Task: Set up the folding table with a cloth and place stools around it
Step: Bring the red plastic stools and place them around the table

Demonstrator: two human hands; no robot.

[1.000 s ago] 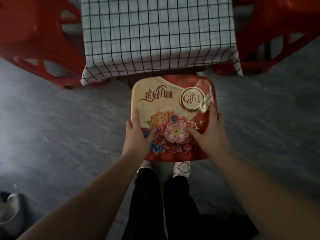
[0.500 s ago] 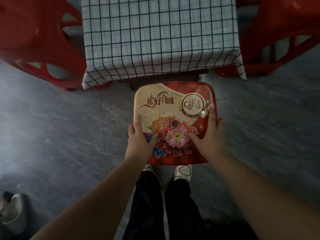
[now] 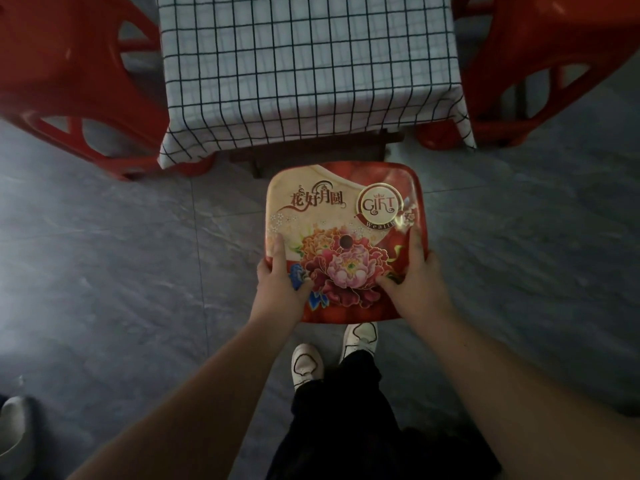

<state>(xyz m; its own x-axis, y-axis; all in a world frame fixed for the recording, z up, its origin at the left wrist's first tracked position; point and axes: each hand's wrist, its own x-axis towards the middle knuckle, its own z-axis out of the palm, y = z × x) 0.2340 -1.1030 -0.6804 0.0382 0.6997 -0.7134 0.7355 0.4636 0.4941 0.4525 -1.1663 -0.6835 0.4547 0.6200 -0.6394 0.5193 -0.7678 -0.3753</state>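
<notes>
A red stool with a flowered seat (image 3: 343,216) is just in front of the table's near edge. My left hand (image 3: 281,282) grips the seat's left rim, thumb on top. My right hand (image 3: 414,277) grips the right rim the same way. The stool's legs are hidden under the seat. The folding table wears a white cloth with a dark grid (image 3: 304,71), which hangs over the near edge. One red plastic stool (image 3: 65,84) stands at the table's left side and another red stool (image 3: 554,64) at its right side.
Grey tiled floor (image 3: 121,271) spreads on both sides of me. My white shoes (image 3: 306,365) are directly behind the held stool. A pale shoe or slipper (image 3: 14,434) lies at the bottom left edge. Dark table legs (image 3: 311,155) show under the cloth.
The stool in my hands has stayed close to the table's near edge. My view has drifted back slightly, and one foot has stepped back.
</notes>
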